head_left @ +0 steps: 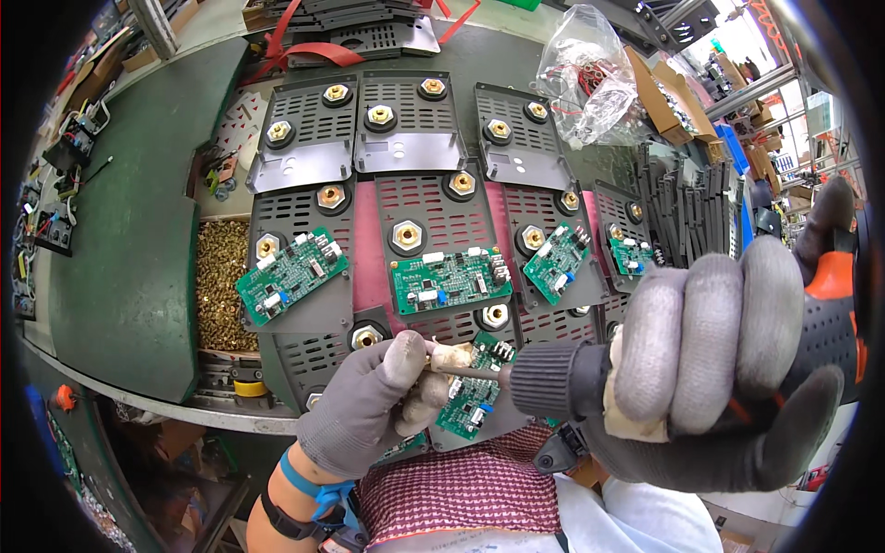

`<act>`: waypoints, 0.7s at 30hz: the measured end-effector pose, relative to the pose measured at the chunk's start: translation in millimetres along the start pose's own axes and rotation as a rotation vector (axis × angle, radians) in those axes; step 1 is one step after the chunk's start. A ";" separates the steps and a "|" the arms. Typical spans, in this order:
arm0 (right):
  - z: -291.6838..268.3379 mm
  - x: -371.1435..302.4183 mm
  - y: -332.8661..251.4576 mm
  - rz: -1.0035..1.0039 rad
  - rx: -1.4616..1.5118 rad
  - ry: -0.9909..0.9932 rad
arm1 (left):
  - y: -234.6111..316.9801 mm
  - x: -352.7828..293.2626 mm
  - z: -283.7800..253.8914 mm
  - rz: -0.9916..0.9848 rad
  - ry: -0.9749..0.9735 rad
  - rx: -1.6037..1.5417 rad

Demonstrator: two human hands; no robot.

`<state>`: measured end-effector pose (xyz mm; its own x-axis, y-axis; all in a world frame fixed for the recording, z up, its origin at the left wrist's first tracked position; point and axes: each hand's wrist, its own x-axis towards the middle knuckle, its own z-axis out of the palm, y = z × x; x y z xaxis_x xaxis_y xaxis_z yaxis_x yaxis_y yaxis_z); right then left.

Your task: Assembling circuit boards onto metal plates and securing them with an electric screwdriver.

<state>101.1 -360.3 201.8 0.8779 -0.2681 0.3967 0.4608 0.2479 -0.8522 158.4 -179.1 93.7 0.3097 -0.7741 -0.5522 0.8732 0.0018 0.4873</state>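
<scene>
circuit boards lie on panels, with a parts tray left and a bag behind.

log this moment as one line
left hand: at driver bit | right hand: holding power driver | nearby: green circuit boards, slotted grey panels

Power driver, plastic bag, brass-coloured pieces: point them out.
Power driver point(556, 380), head view: ridged black collar.
Plastic bag point(581, 81), head view: crumpled clear side.
Brass-coloured pieces point(222, 293), head view: middle of the heap.

Bright light, heavy edge distortion.
</scene>
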 end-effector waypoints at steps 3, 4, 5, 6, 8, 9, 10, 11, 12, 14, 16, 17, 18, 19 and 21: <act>1.1 0.5 2.0 -0.003 0.004 0.015 | -3.4 -0.4 1.4 0.004 0.057 0.069; 1.4 1.0 2.3 -0.006 0.008 0.018 | -3.9 0.0 2.3 0.003 0.058 0.069; 1.5 1.1 3.3 -0.008 0.011 0.023 | -3.6 0.5 2.7 0.031 -0.015 -0.004; 1.8 1.5 4.0 -0.008 0.015 0.027 | -3.2 1.6 3.4 0.059 -0.088 -0.077; 3.1 1.2 5.9 -0.005 0.027 0.041 | -0.1 3.0 3.9 0.042 -0.136 -0.103; 4.7 0.5 6.2 -0.004 0.041 0.051 | 1.6 4.6 4.6 0.027 -0.185 -0.127; 6.2 -0.8 7.3 0.001 0.051 0.064 | 3.3 6.0 4.4 0.029 -0.182 -0.125; 8.0 -1.2 7.1 0.053 0.128 0.036 | 3.6 7.9 5.9 0.004 -0.255 -0.187; 9.1 -2.2 7.5 0.013 0.088 0.095 | 5.2 7.2 5.5 -0.018 -0.309 -0.250; 9.2 -2.3 5.7 0.031 0.138 0.082 | 2.4 6.7 10.8 0.013 -0.202 -0.183; 3.7 0.6 5.1 0.052 0.144 0.032 | 3.6 7.5 11.7 -0.060 -0.169 -0.176; 0.6 1.4 5.4 0.053 0.136 0.003 | 3.5 8.8 13.3 -0.056 -0.154 -0.158; -3.6 3.6 4.5 0.047 0.120 -0.024 | 5.1 9.6 14.6 -0.064 -0.136 -0.139; -8.2 5.9 4.4 0.041 0.103 -0.050 | 7.2 10.2 16.1 -0.075 -0.123 -0.119; -16.2 11.7 2.1 0.011 0.061 -0.037 | 15.7 8.6 18.1 -0.167 -0.049 -0.034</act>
<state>110.2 -378.0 199.1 0.8865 -0.2313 0.4009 0.4575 0.3069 -0.8346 168.0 -197.2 108.8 0.1418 -0.7951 -0.5896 0.9236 -0.1081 0.3678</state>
